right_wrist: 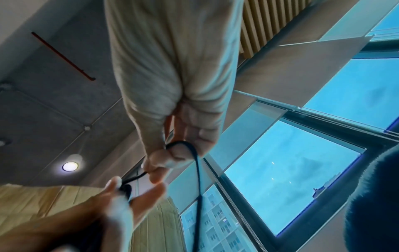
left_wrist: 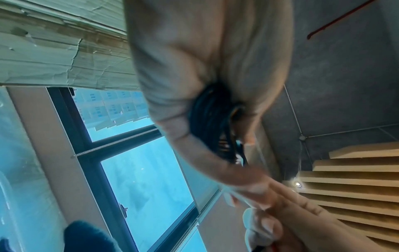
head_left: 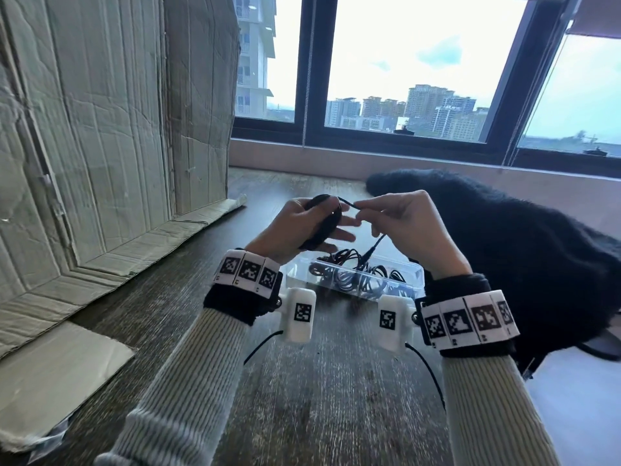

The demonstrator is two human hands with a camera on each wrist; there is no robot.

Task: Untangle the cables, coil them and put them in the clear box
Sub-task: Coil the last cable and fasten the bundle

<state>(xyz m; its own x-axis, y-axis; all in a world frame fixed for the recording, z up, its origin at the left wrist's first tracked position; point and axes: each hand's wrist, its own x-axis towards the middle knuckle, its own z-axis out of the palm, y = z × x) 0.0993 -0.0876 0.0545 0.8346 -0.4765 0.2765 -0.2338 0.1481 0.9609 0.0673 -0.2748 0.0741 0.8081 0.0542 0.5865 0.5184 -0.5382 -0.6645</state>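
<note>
Above the table, my left hand holds a coil of black cable, thumb on top and fingers beneath. My right hand pinches the same cable just past the coil. The free tail hangs down from it, and its plug dangles over the clear box. Inside the box lie several dark cables. The left wrist view shows the coil wedged in my left hand. In the right wrist view the cable loops from my right hand's fingertips toward my left hand.
A tall, worn cardboard box stands at the left, with a flat cardboard piece on the wooden table before it. A black fuzzy garment lies at the right. A window runs along the back.
</note>
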